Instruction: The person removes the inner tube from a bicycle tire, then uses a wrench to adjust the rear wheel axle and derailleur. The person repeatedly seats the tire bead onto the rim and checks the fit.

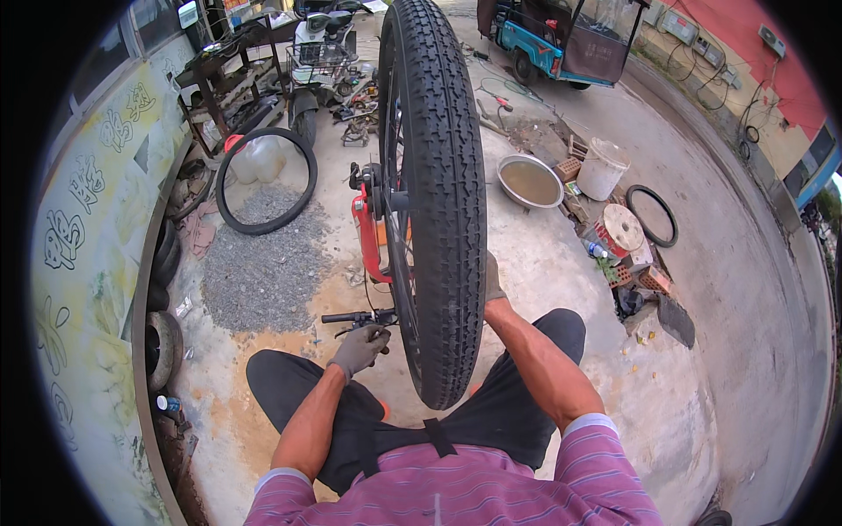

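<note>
An upended bicycle's knobbly black tyre [443, 202] rises through the middle between my knees, with a red fork [367, 241] on its left. Below the fork are the handlebar grip and levers [342, 317]. My left hand [360, 349], in a grey glove, is closed just beside these, left of the tyre's lower part; whatever its fingers hold is too small to make out. My gloved right hand [493, 282] is at the tyre's right side, mostly hidden behind it, so its fingers cannot be seen.
A loose tyre [230, 219] and plastic jug lie left near gravel. A basin of murky water [530, 203], a white bucket [602, 175] and bricks stand right. A scooter [311, 44], scattered tools and a blue three-wheeler [535, 53] are behind. A painted board [92, 289] lines the left.
</note>
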A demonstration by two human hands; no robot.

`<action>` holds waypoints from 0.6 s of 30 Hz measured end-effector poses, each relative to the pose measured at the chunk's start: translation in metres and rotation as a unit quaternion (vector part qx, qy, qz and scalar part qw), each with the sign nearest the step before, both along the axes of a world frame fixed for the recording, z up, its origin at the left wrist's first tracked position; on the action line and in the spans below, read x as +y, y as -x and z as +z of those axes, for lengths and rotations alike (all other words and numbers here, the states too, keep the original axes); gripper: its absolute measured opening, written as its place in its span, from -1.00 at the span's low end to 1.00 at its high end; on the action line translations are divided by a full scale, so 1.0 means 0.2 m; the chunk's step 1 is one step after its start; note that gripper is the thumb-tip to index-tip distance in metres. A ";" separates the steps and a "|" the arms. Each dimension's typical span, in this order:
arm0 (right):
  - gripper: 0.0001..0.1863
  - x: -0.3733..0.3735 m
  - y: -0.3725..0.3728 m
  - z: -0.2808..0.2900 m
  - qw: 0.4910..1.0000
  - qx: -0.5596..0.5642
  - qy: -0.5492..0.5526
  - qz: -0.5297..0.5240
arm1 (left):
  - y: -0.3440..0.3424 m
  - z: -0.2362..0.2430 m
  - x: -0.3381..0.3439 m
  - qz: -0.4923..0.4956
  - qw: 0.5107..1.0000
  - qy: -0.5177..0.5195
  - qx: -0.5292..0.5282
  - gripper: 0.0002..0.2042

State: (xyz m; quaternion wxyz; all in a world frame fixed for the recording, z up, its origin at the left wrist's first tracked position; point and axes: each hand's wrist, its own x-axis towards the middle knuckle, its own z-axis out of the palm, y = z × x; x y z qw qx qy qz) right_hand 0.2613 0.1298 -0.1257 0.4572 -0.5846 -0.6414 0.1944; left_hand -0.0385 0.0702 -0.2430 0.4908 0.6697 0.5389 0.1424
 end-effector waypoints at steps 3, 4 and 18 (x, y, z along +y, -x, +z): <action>-0.55 -0.02 0.00 0.01 0.998 -0.057 -0.032 0.001 | 0.02 -0.03 -0.01 0.054 0.996 -0.025 -0.064 -0.65; -0.54 -0.03 0.01 0.02 1.000 -0.020 -0.019 0.002 | 0.02 -0.03 -0.01 0.096 0.989 0.016 -0.107 -0.65; -0.54 -0.09 -0.03 0.17 0.994 -0.056 0.086 0.039 | -0.34 1.03 -0.53 0.045 0.904 -0.101 -0.414 -0.29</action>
